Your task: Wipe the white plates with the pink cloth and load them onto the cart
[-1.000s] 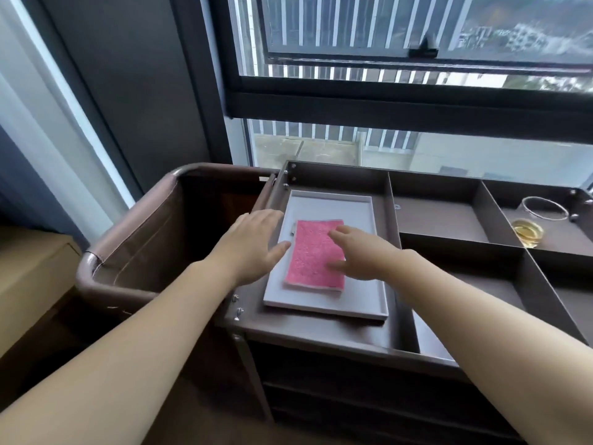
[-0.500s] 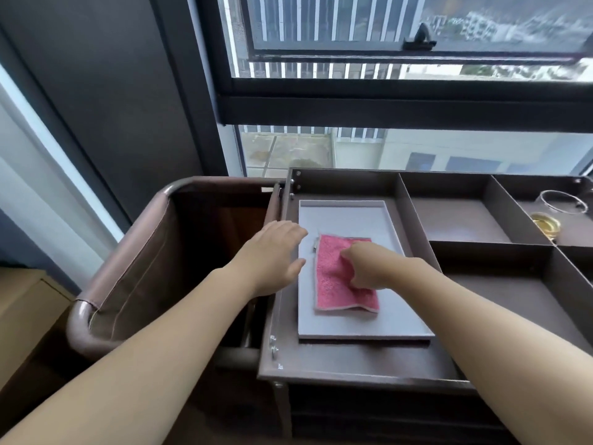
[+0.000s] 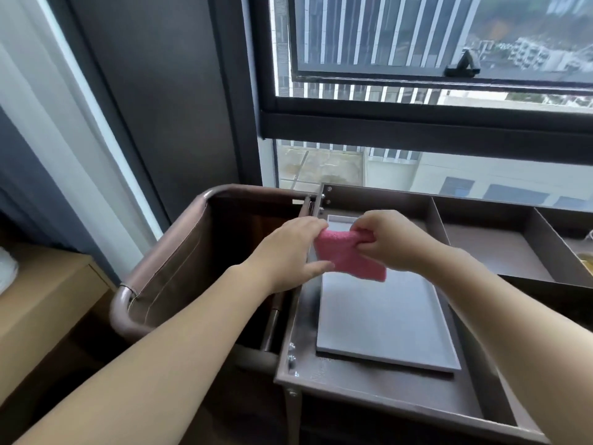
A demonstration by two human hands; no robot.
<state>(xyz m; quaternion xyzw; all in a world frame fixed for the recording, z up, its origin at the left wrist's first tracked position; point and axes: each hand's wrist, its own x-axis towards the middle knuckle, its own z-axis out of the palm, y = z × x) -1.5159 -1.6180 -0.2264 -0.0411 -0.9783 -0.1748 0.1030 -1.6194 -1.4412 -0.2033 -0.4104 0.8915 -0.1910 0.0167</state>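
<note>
A white rectangular plate (image 3: pixel 382 319) lies flat in the left compartment of the brown cart top (image 3: pixel 369 396). Above its far end hangs the pink cloth (image 3: pixel 349 258), lifted off the plate and held between both hands. My left hand (image 3: pixel 288 252) pinches the cloth's left edge, thumb below and fingers above. My right hand (image 3: pixel 388 239) grips its upper right corner with curled fingers. The cloth's lower part droops toward the plate.
A brown fabric bin (image 3: pixel 179 264) hangs off the cart's left side. Dividers (image 3: pixel 439 220) split the cart top into more compartments to the right. A window (image 3: pixel 417 91) stands right behind the cart. A tan cabinet (image 3: pixel 41 300) sits at the left.
The cloth lay flat on the plate under my right hand; now both hands have picked it up and hold it above the plate's far end. The camera moved closer.
</note>
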